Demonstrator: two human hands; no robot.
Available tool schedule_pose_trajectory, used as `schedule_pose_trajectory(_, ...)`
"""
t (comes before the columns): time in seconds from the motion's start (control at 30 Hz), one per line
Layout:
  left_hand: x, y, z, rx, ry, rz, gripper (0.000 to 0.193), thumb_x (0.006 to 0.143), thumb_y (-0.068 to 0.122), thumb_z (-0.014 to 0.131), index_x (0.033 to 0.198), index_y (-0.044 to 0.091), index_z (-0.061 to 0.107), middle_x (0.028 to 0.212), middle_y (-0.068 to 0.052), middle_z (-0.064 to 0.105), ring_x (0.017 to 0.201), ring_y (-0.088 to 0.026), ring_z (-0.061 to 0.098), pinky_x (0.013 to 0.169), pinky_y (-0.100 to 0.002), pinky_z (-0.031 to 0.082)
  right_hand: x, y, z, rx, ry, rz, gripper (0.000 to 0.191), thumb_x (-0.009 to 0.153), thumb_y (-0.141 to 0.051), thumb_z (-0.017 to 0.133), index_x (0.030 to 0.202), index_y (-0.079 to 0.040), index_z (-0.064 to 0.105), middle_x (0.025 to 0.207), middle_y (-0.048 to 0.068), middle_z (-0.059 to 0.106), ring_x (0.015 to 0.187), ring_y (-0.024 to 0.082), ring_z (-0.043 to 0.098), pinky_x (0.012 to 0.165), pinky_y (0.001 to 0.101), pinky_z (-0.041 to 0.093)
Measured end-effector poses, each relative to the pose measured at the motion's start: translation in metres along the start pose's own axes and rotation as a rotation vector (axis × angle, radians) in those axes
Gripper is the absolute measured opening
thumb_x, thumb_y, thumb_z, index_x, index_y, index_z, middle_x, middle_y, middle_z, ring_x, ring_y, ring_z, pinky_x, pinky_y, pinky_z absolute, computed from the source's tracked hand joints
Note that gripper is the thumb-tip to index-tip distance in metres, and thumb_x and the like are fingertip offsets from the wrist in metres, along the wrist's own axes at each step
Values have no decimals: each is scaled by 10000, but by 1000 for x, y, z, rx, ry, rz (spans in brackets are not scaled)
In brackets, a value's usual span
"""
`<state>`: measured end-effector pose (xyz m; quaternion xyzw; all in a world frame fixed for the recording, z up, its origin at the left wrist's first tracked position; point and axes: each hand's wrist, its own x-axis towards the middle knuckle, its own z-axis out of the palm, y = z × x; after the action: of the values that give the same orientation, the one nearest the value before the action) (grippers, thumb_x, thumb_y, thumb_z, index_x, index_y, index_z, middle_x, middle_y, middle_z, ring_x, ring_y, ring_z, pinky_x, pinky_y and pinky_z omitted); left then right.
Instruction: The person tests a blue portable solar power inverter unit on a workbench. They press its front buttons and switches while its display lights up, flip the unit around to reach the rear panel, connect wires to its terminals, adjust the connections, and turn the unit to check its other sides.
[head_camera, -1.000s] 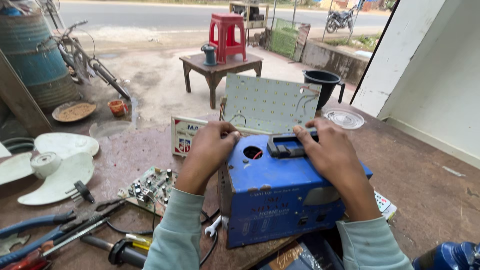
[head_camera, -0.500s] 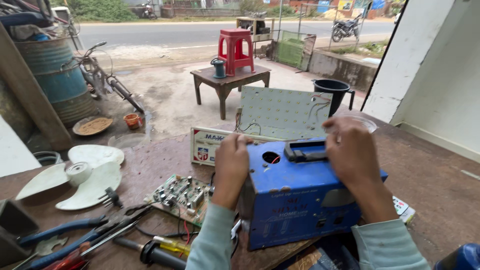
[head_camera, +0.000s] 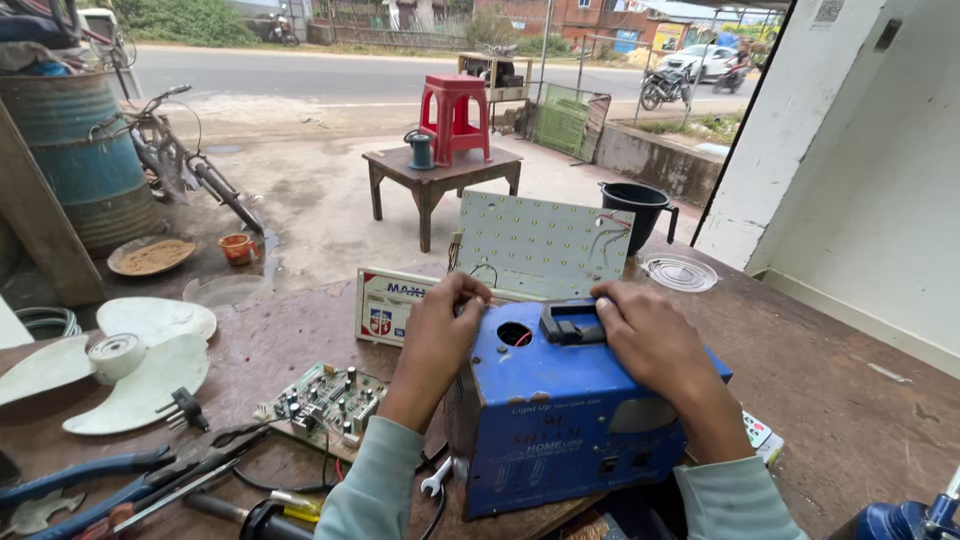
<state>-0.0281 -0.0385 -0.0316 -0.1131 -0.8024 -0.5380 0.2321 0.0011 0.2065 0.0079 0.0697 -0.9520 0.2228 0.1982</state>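
head view: left hand (head_camera: 447, 325) and right hand (head_camera: 648, 338) grip the boxy blue metal casing (head_camera: 560, 420) on its top edges.

A roadside repair workshop: pliers (head_camera: 90, 478), circuit board (head_camera: 322, 398) and fan blade (head_camera: 120, 365) on the workbench (head_camera: 850, 400).

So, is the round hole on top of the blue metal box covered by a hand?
No, the round hole lies open between the left hand and the right hand on the blue metal box.

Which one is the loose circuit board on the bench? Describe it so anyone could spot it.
On the brown workbench, look left of the blue metal box, past the left hand. The circuit board lies flat between the white fan blade and that box: green, studded with small components, unlike the white perforated panel behind.
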Motion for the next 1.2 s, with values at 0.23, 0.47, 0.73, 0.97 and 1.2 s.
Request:
schedule_pose_trajectory(0.23,3,10,-2,269,-91,5,203,937,229,635,1038,62,694,976,-190,748,971,-378,703,868,-469,520,0,-7,-2,-53,-53,59,369,996,-281,461,1292,-171,652,1279,150,669,1232,321,607,1050,472,450)
schedule_pose_trajectory(0.47,2,17,-4,286,-137,-90,259,971,281,558,1073,80,685,1017,-207,737,1006,-390,685,899,-487,505,0,-6,-2,-68,-87,104,385,988,-306,457,1312,-205,640,1266,145,673,1235,324,612,1059,474,456)
schedule_pose_trajectory(0.73,-2,43,-10,360,-160,-163,264,986,297,545,1086,90,675,1035,-194,735,1010,-384,685,887,-499,513,2,-5,-4,-27,-21,5,378,975,-313,467,1223,-130,686,1196,169,702,1183,329,630,1028,471,462)
schedule_pose_trajectory(0.97,-16,62,-1,800,-157,-3,260,990,274,568,1095,56,662,1011,-176,725,1042,-347,683,876,-508,549,-1,-11,-7,30,-19,75,412,989,-390,490,1186,-100,707,1117,189,735,1076,343,694,958,461,507)
schedule_pose_trajectory(1.2,-26,88,5,1141,44,378,191,871,175,644,1024,85,716,1017,-118,741,1069,-289,669,997,-509,486,8,-5,-5,114,70,14,339,994,-289,521,1200,-80,691,1074,197,745,991,340,730,890,443,543)
